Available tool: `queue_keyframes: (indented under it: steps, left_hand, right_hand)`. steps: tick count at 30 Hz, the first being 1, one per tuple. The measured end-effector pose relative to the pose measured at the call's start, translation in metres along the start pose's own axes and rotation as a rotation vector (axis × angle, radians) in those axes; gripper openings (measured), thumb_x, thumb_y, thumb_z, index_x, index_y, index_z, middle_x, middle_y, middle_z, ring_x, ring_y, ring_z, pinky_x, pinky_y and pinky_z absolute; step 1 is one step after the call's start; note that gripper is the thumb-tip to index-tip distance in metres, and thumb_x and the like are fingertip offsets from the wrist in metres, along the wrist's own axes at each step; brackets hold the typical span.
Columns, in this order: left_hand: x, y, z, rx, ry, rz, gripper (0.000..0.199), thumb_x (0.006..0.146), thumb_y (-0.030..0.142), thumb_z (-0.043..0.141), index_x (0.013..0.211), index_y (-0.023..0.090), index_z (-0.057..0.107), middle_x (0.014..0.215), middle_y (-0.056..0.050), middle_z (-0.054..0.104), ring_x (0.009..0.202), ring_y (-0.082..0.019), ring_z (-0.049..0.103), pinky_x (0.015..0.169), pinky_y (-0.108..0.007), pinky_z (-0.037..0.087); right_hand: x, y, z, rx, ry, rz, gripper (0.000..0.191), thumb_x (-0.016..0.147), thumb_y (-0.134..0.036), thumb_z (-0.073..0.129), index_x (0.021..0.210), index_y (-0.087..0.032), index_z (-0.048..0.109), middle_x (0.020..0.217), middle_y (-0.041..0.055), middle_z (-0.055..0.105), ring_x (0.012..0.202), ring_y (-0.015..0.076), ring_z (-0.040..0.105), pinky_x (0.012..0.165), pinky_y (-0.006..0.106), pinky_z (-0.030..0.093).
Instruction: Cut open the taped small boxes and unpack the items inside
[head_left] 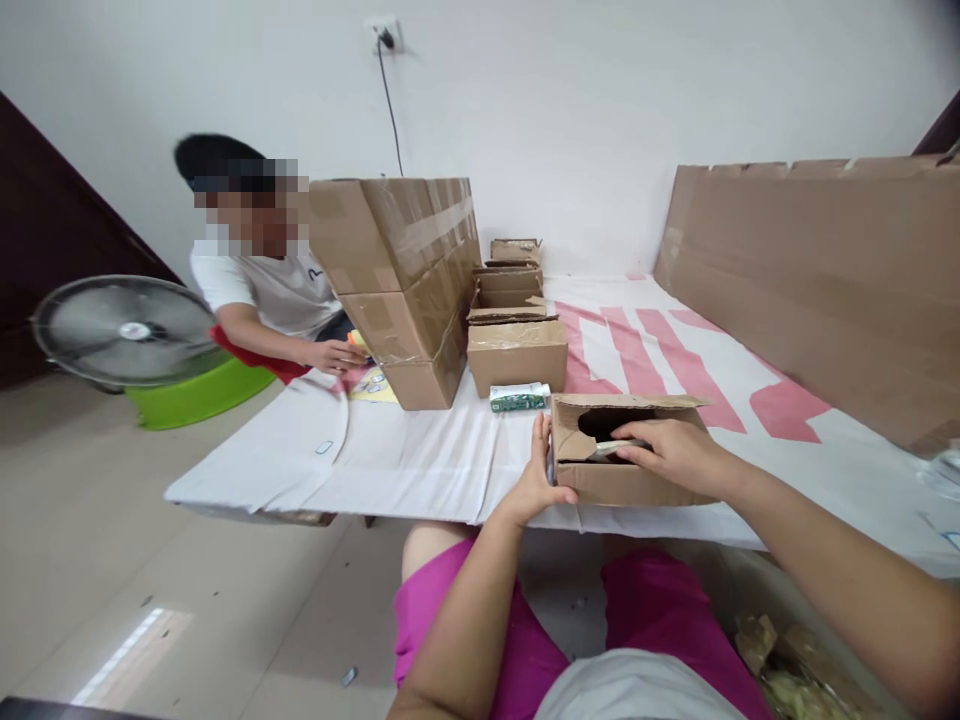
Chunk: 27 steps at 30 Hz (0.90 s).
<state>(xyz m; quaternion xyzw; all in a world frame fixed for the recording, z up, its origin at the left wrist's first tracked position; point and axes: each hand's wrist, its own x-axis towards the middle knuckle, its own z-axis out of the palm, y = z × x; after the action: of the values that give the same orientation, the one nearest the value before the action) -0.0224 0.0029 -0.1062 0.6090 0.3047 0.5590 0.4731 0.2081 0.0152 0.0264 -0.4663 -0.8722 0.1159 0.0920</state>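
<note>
An open cardboard box (637, 487) lies near the table's front edge, with a dark hollow showing under its raised back flap. My left hand (536, 480) holds the box at its left end, thumb on the front corner and fingers stretched along the side. Over the opening, my right hand (667, 452) pinches a slim pale thing with a greenish edge (606, 448); its kind is unclear, and its far part is partly hidden by my fingers. Behind the box's left corner lies a small green-and-white tube or carton (519, 398), touched by neither hand.
Several taped cardboard boxes (420, 280) form a stack left of centre. A row of open boxes (517, 350) runs toward the wall. A large cardboard panel (817, 290) stands at right. Across the table sits a person (262, 300), beside a fan (135, 330).
</note>
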Motion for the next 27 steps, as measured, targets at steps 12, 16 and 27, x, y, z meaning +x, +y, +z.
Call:
queue_keyframes:
  steps: [12,16,27]
  left_hand:
    - [-0.002,-0.003,-0.003,0.178,0.064,0.033,0.135,0.039,0.055,0.09,0.149,0.029,0.017,0.15,-0.016,0.027,0.136,-0.037,0.033,0.114,-0.055,0.024]
    - [-0.003,-0.001,-0.003,0.157,0.055,0.03,0.13,0.04,0.056,0.089,0.148,0.028,0.023,0.149,-0.015,0.031,0.135,-0.037,0.035,0.112,-0.053,0.029]
    - [0.003,-0.009,-0.014,0.196,0.469,0.071,0.105,0.046,0.046,0.089,0.137,0.029,0.039,0.145,-0.01,0.037,0.132,-0.031,0.038,0.109,-0.042,0.033]
  right_hand:
    - [-0.002,0.002,-0.005,-0.017,0.343,-0.188,0.025,0.09,-0.03,0.042,0.089,-0.023,0.067,0.088,0.0024,0.074,0.079,0.0211,0.067,0.069,0.032,0.049]
    - [-0.015,-0.002,-0.022,0.163,0.613,-0.099,0.02,0.088,-0.031,0.048,0.092,-0.022,0.066,0.083,0.0016,0.072,0.073,0.0187,0.066,0.065,0.03,0.05]
    - [-0.072,0.04,-0.053,0.411,1.143,0.26,0.032,0.091,-0.054,0.045,0.1,-0.025,0.057,0.092,0.0067,0.068,0.084,0.0242,0.063,0.074,0.042,0.052]
